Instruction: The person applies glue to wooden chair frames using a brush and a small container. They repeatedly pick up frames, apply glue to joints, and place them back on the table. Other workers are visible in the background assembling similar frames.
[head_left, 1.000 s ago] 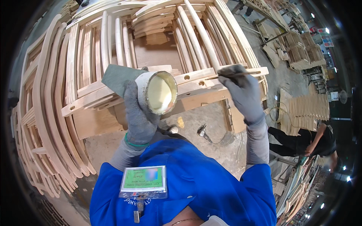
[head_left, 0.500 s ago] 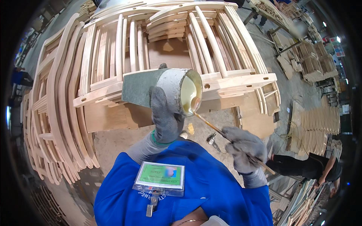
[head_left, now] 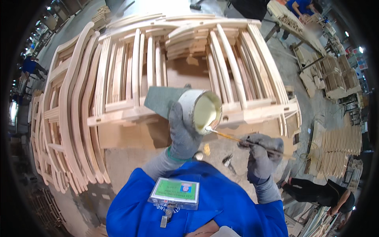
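Note:
My left hand [head_left: 183, 132], in a grey glove, is closed around a round pot [head_left: 189, 103] with a stained whitish rim and a tapering grey-green body. The pot is tilted so its mouth faces right, and cream-coloured liquid [head_left: 206, 110] shows inside. In my gloved right hand [head_left: 261, 154] is a thin wooden stick [head_left: 226, 136], pinched partway along its length. White, wet-looking liquid coats the stick's tip, which is at the pot's lower rim. Beyond the pot lie stacked pale wooden frames [head_left: 233, 63] with long rails and rungs.
More curved wooden frames [head_left: 69, 106] stand on the left. Brown board [head_left: 130, 136] lies under the stack. A small dark tool [head_left: 227, 161] is on the floor near my body. At right are piled slats [head_left: 341, 144] and a person in black [head_left: 319, 192]; another person works at a far table [head_left: 282, 14].
The stick's tip has moved from inside the pot to its lower rim and now shows white liquid. My right hand has turned. The whole view has shifted, so the stack appears lower.

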Demonstrator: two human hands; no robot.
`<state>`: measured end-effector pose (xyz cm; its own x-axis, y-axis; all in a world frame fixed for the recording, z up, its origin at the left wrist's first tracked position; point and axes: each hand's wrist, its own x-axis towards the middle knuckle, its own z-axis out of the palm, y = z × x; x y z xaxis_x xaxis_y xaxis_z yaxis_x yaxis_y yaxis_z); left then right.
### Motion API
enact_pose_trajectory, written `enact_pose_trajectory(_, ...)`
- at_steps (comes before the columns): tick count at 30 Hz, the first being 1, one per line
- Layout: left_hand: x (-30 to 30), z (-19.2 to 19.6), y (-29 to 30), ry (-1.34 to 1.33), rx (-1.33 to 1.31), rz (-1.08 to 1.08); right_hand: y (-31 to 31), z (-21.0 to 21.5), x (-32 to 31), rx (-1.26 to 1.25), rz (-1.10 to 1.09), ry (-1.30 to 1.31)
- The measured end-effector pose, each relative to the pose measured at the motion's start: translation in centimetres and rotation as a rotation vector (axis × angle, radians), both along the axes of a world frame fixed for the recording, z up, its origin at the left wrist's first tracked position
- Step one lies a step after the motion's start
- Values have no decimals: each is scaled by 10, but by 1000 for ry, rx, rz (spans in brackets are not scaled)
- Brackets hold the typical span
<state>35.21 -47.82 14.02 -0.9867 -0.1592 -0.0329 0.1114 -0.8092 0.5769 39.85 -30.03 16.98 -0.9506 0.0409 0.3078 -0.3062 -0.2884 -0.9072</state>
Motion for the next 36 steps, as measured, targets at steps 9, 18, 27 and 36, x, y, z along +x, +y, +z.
enact_pose_trajectory(9,-64,-24,-61,-201,125,57,-51,59,-301,384,107,44)
enact_pose_trajectory(18,-79,-29,-125,-199,96,177,-105,9,-489,1141,64,254)
enact_pose_trajectory(27,-85,-49,-146,-250,-35,259,-130,-2,-503,1213,71,206)
enact_pose_trajectory(36,-82,-30,-121,-281,128,335,-123,0,-509,1234,160,250)
